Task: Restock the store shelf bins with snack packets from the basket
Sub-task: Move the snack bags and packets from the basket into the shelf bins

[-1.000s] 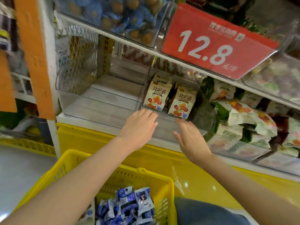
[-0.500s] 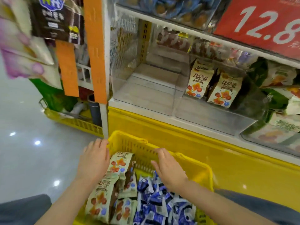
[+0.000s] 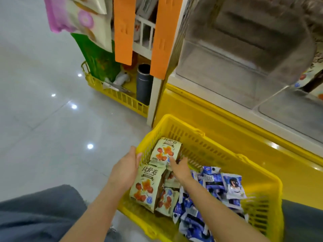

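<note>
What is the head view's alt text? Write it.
Two hands reach into a yellow basket: the right hand touches a green snack packet, the left hand rests at the rim. Blue packets lie beside, a clear shelf bin above.

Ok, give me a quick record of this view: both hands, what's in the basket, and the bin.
left hand: at the basket's left rim, against the near green packet; grip unclear
right hand: inside the basket, fingers on the far green packet; grip unclear
basket: yellow; green packets on its left side, blue packets on its right
shelf bin: clear, up beyond the basket; neither hand touches it
</note>
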A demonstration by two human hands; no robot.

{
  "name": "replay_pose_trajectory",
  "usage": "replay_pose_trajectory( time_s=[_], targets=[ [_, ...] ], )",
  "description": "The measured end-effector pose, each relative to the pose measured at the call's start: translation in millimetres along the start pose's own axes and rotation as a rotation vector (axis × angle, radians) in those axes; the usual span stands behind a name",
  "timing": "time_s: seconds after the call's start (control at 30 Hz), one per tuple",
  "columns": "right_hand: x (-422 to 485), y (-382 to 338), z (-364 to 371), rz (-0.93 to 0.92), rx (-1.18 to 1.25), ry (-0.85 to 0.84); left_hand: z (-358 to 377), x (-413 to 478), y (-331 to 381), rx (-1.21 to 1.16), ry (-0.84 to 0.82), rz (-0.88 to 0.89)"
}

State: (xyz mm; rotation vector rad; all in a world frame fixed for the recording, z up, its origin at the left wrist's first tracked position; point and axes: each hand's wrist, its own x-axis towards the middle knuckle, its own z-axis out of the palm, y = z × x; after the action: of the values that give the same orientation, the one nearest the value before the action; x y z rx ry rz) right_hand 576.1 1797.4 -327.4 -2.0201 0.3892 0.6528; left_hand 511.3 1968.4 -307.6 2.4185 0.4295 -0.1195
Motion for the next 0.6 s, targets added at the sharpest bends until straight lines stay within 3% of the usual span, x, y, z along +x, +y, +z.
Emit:
replay_pose_trajectory(
  time_s=[0.1, 0.3, 0.6],
  targets=[
    [18, -8, 3, 0.134, 0.015, 0.076, 0, 0, 0, -0.013, -0.021, 0.007],
    [29, -13, -5, 0.189, 0.079, 0.040, -2, -1, 0, 0.000, -0.006, 0.022],
    [-4, -44, -40, -0.123, -0.035, 0.203, -10, -6, 11, 0.097, -0.021, -0.018]
  ],
)
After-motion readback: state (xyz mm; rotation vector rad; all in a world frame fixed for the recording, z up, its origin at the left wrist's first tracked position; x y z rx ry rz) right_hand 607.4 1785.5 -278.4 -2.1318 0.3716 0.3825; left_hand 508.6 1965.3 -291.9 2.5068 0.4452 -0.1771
